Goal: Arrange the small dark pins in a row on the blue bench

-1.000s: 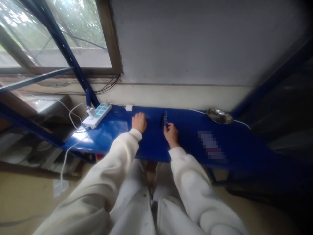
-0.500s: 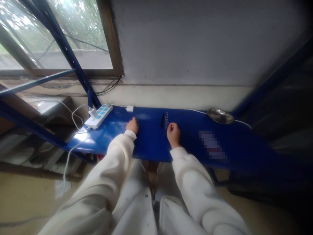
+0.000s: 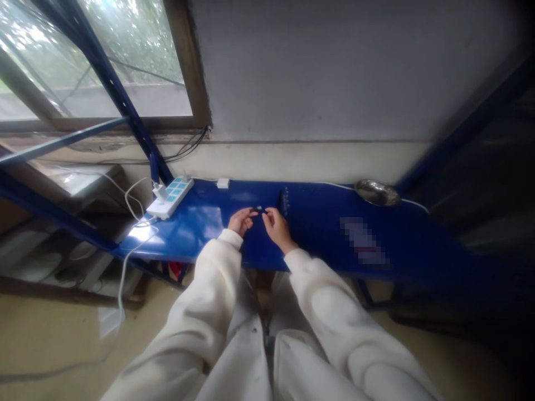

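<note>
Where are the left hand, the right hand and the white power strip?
Left hand [image 3: 241,221]: head view, middle of the hand.
Right hand [image 3: 278,227]: head view, middle of the hand.
White power strip [image 3: 171,197]: head view, its socketed top face.

Kinda dim spot tbh, with a plain grey wall [image 3: 317,72] over a cream strip [image 3: 301,161], a brown-framed window [image 3: 129,101] up left showing blurry greenery [image 3: 134,47], daylight glaring off the glossy blue bench [image 3: 321,223], blue metal framing [image 3: 111,83] at its left end, tan floor [image 3: 75,334] below, and the right side mostly shadow.
</note>
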### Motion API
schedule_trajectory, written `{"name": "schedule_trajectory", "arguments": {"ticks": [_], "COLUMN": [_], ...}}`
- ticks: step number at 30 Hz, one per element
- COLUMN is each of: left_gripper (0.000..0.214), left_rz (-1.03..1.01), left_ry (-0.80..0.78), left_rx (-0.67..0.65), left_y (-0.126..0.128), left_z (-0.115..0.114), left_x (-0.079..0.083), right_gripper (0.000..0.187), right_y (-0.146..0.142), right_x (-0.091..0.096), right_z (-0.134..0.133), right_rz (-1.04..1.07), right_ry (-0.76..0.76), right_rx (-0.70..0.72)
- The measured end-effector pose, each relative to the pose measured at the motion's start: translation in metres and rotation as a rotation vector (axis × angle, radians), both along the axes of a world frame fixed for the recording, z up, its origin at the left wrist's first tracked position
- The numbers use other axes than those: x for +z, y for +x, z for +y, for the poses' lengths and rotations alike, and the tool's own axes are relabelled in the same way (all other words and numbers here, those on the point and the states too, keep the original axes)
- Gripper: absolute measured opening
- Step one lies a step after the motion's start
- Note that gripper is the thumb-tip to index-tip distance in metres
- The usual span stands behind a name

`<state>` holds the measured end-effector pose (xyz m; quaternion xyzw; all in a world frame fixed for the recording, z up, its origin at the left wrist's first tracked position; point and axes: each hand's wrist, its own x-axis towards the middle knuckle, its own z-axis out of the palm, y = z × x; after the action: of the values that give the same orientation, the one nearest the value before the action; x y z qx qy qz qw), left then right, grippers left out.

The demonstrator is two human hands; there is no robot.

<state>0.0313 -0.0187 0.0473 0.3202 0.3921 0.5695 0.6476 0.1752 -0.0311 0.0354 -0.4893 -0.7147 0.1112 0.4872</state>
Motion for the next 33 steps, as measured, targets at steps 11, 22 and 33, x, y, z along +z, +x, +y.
{"name": "schedule_trajectory", "arguments": {"ticks": [11, 22, 33], "left_gripper": [0.021, 0.025, 0.038], "left_rz": [0.054, 0.1, 0.171], "left_ry": [0.047, 0.065, 0.087], "left_rx": [-0.17, -0.146, -0.092], "left_y": [0.003, 0.0039, 0.0078], "left_z": [0.0005, -0.0008, 0.0001], "left_x": [-0.0071, -0.0075, -0.0079], "right_gripper": [0.032, 0.026, 0.024], "right_y": [-0.0072, -0.0075, -0.0078], "right_x": [-0.0085, -0.0092, -0.0078], "right_z": [0.003, 0.0006, -0.0015], "right_rz": [0.097, 0.096, 0.121], "right_ry": [-0.064, 0.038, 0.044], "right_rx": [-0.027, 0.011, 0.028]}}
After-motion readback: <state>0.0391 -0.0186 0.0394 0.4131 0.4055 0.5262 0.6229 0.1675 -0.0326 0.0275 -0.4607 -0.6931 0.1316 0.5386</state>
